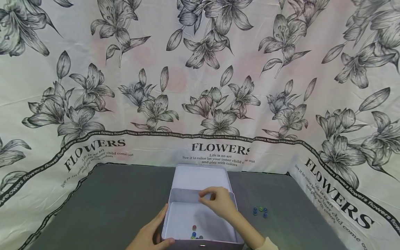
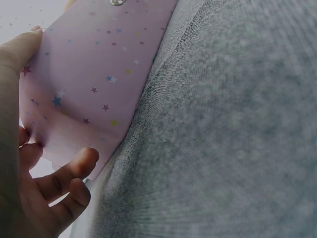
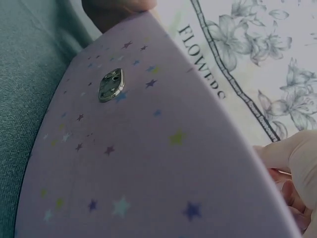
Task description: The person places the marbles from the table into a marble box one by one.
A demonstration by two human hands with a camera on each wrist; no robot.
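An open box (image 1: 222,244) stands on the dark grey table (image 1: 131,198), at the near edge of the head view and slightly right of centre. Its lid (image 1: 201,176) is folded back on the far side. The outer front wall is pale purple, printed with small coloured stars, and carries a metal clasp (image 3: 112,85).

The left hand (image 1: 151,231) holds the near left corner of the box. Its thumb rests at the front upper edge, and fingers touch the left side. In the left wrist view, two bent fingers stand clear of the front wall.

The right hand (image 1: 220,201) is raised over the right half of the box, near the far inner wall. Thumb and index tips point left with a narrow gap; whether a piece sits between them cannot be told. A pale sleeve (image 1: 267,244) covers the forearm near the lower edge.

Inside the box, small pieces lie near the front wall: one reddish piece (image 1: 194,227), a blue piece (image 1: 194,234) just nearer, and others partly hidden by the rim. To the right of the box, one green piece (image 1: 260,209) and four blue pieces (image 1: 265,215) lie grouped on the table. A flower-printed cloth (image 1: 156,111) hangs behind.
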